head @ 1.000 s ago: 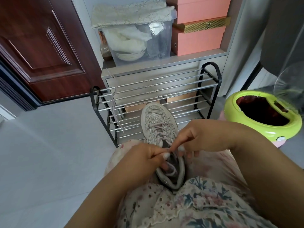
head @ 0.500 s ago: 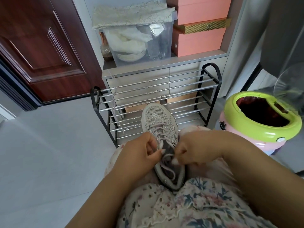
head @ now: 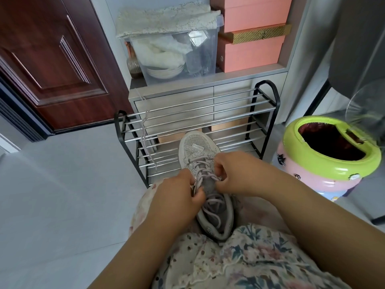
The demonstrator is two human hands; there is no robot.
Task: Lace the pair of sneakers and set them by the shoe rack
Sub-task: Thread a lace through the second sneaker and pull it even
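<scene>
On your lap, both hands (L (head: pixel 179 197), R (head: pixel 235 174)) pinch lace (head: pixel 203 174) on sneaker (head: pixel 200 151), half-laced; 2nd lace (head: pixel 145 130) waits on shoe rack (head: pixel 264 94).

Bright, even daylight; soft shadows only. Strong wide-angle bending at edges, door (head: pixel 48 65) lines bowed. Slightly soft overall, blurred glare patch upper right.

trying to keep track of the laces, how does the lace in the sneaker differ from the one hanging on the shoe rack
The lace in the sneaker is threaded criss-cross through the eyelets; the spare lace on the shoe rack is in no shoe.
The left hand and right hand pinch the sneaker's lace; nothing holds the spare lace.
The sneaker's lace lies across the lap in loops; the spare lace hangs down over the rack's bars.
Both are thin and pale.
</scene>
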